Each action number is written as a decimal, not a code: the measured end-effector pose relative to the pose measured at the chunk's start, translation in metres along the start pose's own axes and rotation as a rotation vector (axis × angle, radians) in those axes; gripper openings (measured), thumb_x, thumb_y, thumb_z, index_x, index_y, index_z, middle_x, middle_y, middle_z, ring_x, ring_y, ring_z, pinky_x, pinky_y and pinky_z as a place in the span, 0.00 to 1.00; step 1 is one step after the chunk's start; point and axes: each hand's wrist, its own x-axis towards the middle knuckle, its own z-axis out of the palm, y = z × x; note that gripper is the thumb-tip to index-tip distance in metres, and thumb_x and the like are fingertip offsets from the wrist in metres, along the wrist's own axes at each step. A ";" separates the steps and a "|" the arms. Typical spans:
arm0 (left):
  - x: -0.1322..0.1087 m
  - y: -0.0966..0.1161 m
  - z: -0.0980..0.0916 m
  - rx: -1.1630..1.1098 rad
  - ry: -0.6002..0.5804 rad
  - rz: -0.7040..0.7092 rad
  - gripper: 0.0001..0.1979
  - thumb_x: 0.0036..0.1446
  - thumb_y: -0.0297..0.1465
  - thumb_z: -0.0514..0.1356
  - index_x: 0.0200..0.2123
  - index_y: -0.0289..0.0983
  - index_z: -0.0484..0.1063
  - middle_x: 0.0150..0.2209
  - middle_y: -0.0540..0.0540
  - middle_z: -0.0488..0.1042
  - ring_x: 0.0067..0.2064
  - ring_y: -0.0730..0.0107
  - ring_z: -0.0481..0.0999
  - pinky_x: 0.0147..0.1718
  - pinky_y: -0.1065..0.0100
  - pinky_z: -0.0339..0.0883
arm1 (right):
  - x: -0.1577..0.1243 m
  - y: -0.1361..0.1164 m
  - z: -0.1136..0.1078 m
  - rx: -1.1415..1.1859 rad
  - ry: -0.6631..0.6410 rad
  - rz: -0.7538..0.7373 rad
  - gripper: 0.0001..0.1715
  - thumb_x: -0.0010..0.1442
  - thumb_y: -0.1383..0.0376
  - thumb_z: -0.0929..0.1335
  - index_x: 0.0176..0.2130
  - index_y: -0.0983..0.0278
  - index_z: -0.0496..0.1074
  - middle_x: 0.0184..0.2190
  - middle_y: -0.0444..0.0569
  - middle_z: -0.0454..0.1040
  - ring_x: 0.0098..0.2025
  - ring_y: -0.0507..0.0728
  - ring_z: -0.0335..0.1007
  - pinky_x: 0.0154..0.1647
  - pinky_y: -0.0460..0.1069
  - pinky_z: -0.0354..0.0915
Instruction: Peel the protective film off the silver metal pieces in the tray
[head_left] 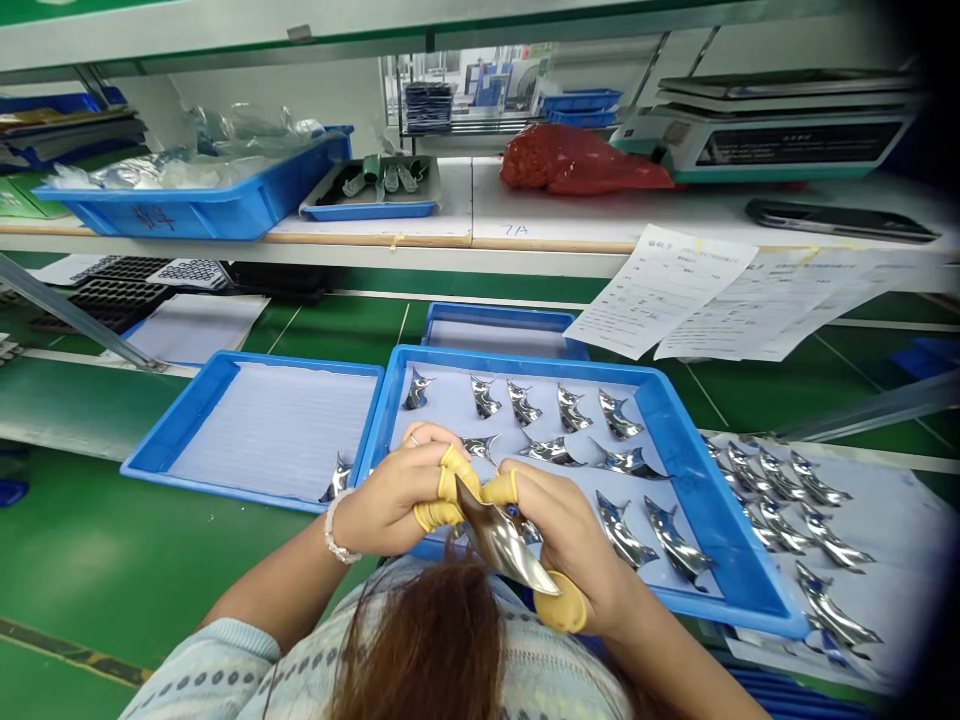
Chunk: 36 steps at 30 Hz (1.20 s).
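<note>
A shiny, curved metal part [508, 548] with a pointed end is held up close to my body, between both hands. My left hand [401, 492], wearing yellow finger cots, pinches the part's upper end. On the other side my right hand [574, 535], also in yellow finger cots, is closed around the part. Just beyond and partly behind the hands, a large blue tray [660, 390] lined with white sheet holds several similar metal parts [551, 449] in rows. My hands hide some of them.
Left of it, a second lined blue tray [255, 430] holds one metal part [337, 477]. More parts [829, 540] lie on white sheet at the right. Above runs a shelf with a blue bin [195, 205], red bag [570, 160], scale [787, 145] and phone [840, 218]; papers [660, 290] hang from it.
</note>
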 end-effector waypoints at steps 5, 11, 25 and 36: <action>-0.001 -0.002 0.005 -0.023 -0.002 0.002 0.12 0.65 0.35 0.52 0.35 0.37 0.72 0.31 0.46 0.70 0.43 0.67 0.68 0.45 0.62 0.59 | -0.006 -0.003 0.000 -0.119 0.054 -0.033 0.36 0.62 0.37 0.49 0.26 0.62 0.58 0.22 0.42 0.52 0.22 0.52 0.47 0.24 0.49 0.43; -0.002 -0.008 0.015 -0.054 0.019 0.023 0.11 0.65 0.35 0.52 0.34 0.37 0.70 0.31 0.46 0.71 0.42 0.67 0.68 0.45 0.62 0.59 | -0.013 -0.007 0.001 -0.163 0.114 -0.001 0.38 0.60 0.35 0.48 0.25 0.62 0.56 0.21 0.42 0.51 0.22 0.53 0.47 0.24 0.48 0.43; 0.000 -0.010 0.020 -0.042 0.009 0.032 0.16 0.66 0.38 0.49 0.32 0.38 0.71 0.31 0.45 0.72 0.44 0.66 0.68 0.46 0.61 0.60 | -0.019 -0.009 0.001 0.052 0.056 0.164 0.39 0.54 0.30 0.52 0.23 0.62 0.51 0.21 0.41 0.50 0.22 0.51 0.43 0.24 0.48 0.41; 0.000 -0.011 0.019 -0.030 0.020 0.034 0.17 0.66 0.38 0.49 0.29 0.37 0.69 0.30 0.46 0.72 0.43 0.66 0.68 0.44 0.62 0.60 | -0.022 -0.008 -0.001 0.168 0.011 0.197 0.38 0.54 0.31 0.55 0.23 0.62 0.52 0.21 0.41 0.52 0.23 0.51 0.44 0.24 0.48 0.42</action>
